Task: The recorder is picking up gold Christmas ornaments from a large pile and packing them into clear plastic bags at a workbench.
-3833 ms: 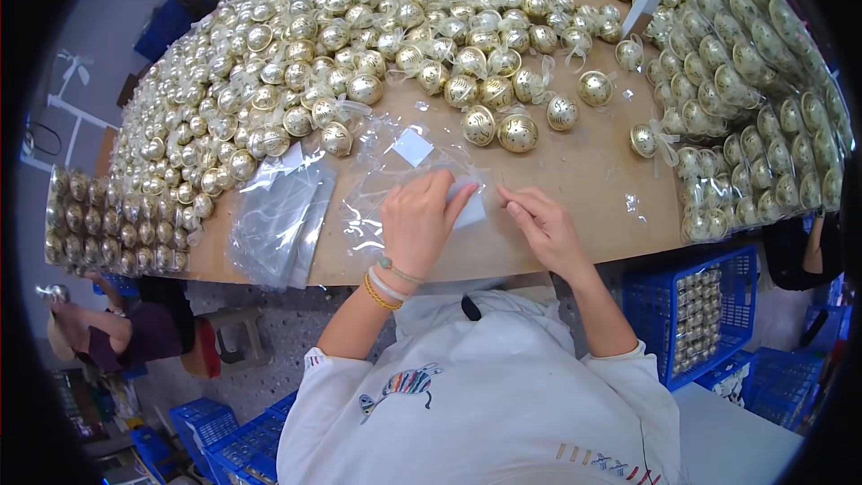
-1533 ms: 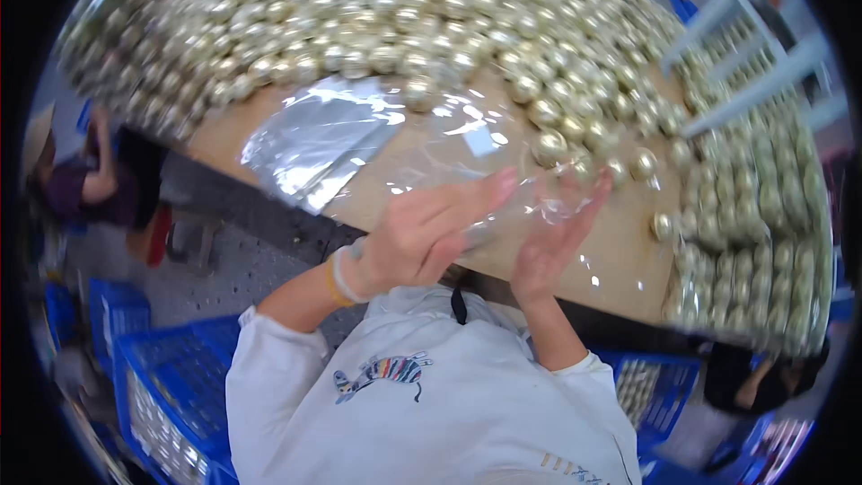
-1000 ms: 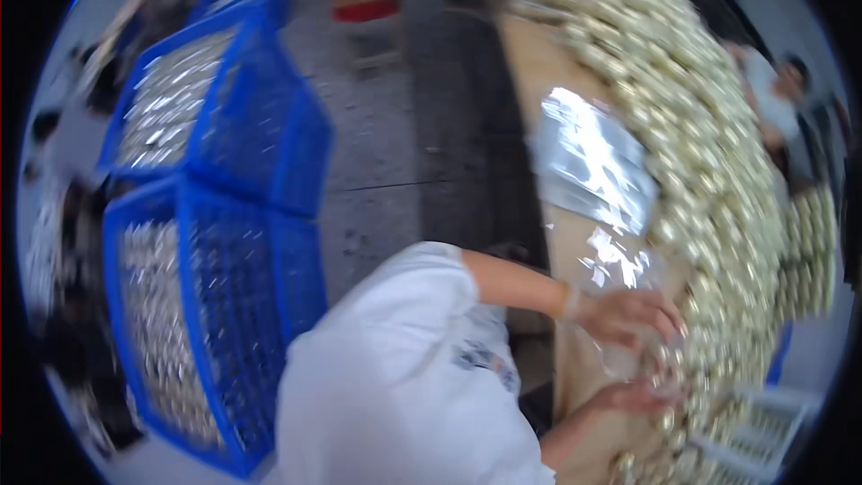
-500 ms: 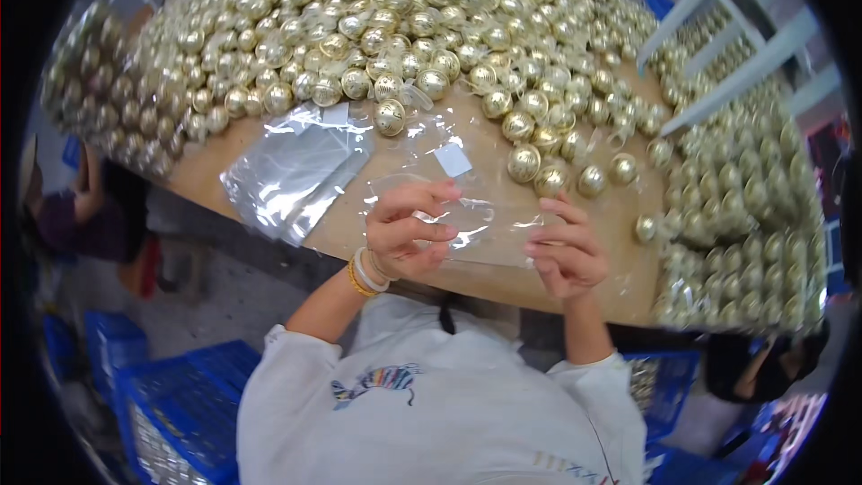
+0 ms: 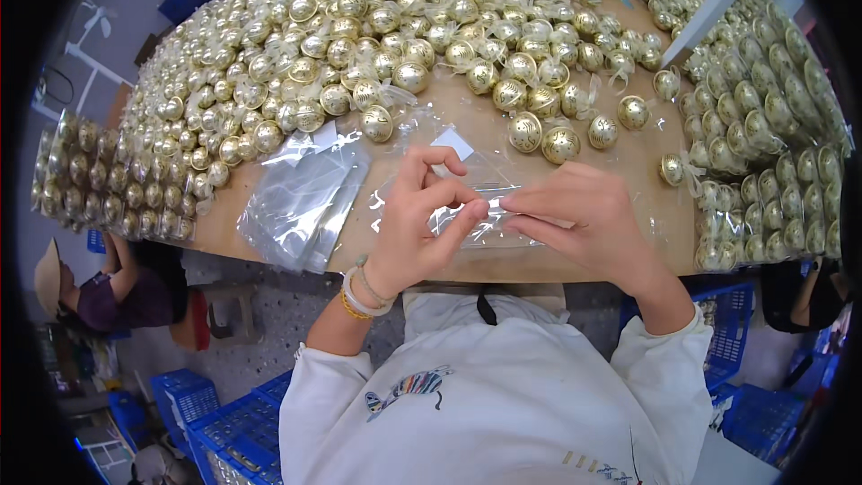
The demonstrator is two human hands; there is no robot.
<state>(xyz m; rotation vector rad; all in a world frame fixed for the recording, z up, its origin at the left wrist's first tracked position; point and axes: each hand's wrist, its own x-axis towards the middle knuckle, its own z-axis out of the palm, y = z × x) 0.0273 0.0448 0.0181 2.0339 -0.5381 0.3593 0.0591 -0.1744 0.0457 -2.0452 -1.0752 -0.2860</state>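
Your left hand (image 5: pixel 417 229) and right hand (image 5: pixel 584 220) meet at frame centre, each grip pinched narrow on the clear plastic bag (image 5: pixel 476 207), which sits just above the bench (image 5: pixel 628 162) near its front edge. A stack of clear bags (image 5: pixel 301 202) lies left of centre. Gold balls (image 5: pixel 377 27) fill the upper frame, more at right. Blue crates (image 5: pixel 224 422) sit lower left on the floor.

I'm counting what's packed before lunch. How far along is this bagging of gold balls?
Done: no filled bag shows on the table. In hand: the left hand and right hand pinch one clear bag, apparently empty. Left: loose gold balls blanket the tabletop, and a stack of empty bags waits.
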